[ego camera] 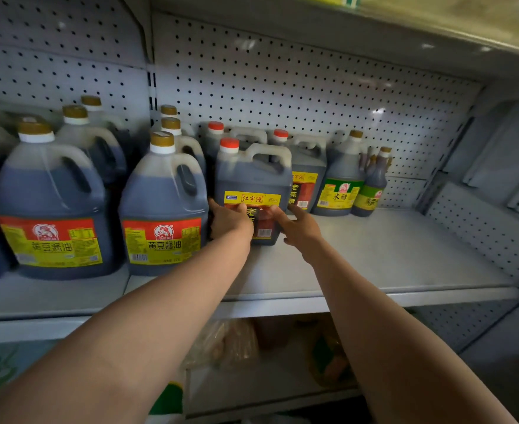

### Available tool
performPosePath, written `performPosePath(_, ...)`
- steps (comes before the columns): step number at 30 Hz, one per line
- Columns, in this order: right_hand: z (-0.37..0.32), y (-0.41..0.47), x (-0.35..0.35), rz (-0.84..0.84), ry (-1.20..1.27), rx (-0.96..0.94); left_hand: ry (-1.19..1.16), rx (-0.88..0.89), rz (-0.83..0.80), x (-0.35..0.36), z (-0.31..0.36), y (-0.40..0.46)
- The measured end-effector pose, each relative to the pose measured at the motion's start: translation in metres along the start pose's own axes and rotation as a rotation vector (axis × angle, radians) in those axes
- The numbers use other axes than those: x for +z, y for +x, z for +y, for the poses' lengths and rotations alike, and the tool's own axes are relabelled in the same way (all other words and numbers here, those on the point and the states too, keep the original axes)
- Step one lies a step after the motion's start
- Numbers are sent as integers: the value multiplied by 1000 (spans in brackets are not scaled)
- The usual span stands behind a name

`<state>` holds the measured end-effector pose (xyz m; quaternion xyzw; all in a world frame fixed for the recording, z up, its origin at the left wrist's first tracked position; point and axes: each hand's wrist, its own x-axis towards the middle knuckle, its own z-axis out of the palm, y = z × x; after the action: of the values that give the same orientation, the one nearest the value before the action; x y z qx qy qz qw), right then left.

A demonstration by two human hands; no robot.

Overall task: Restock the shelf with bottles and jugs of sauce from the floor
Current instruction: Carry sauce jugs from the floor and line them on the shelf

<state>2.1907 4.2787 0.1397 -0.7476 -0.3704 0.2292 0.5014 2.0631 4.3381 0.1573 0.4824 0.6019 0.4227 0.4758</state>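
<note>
Grey metal shelf (389,258) against white pegboard backing (282,96); right half of the board bare. Red-capped vinegar jug (252,182) stands upright on the shelf, front row, just beside a gold-capped soy sauce jug (163,203) to its left. Left hand (230,223) presses against the jug's lower left, fingers wrapped at its side. Right hand (298,228) touches the label's right edge, fingers straight. Green-labelled bottles (340,179) stand further right at the back.
</note>
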Motion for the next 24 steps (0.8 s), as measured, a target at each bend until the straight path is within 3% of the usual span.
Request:
performPosePath(8,-22,-59,-36,236,-248,-25,79,54,-86,-15,2,-15)
performPosePath(12,-35,-107,-43,308,-339,64,68,121,-244,-34,-8,-33)
performPosePath(16,-46,-169,-36,442,-441,118,149,303,-467,-71,-20,-53)
performPosePath(24,-60,-324,20,597,-700,328,213,549,-824,-170,-59,-83)
